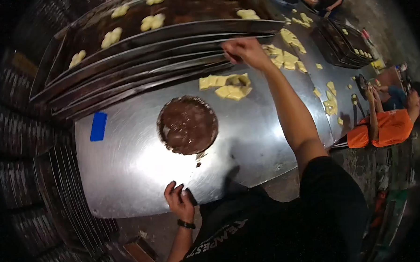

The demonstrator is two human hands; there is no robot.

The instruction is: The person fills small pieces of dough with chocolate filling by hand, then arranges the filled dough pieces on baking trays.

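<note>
Reaching far forward with the right hand (245, 51), fingers curled together against the near edge of the stacked baking trays (146, 63); whether clamped on the edge of a tray or only pressing it, impossible to tell. Resting the left hand (179, 201) flat on the near rim of the steel worktop (127, 172), fingers spread slightly and gripping nothing, a dark band showing at the wrist.

Lying fanned one over another, the trays, along the far left of the worktop, the topmost carrying pale dough pieces (152, 22) set well apart in rows. Sitting just right of the reaching hand and below it, a small heap of yellow dough (227, 86) on the bare steel. Sitting near the middle of the worktop, between the two hands, a round dish of dark brown filling (187, 125). Lying to the left of the dish, a blue scraper (98, 126), well apart from it.

Trailing away along the right side, more scattered dough scraps (291, 57). Leaning at the right edge, another person in an orange shirt (385, 128).
</note>
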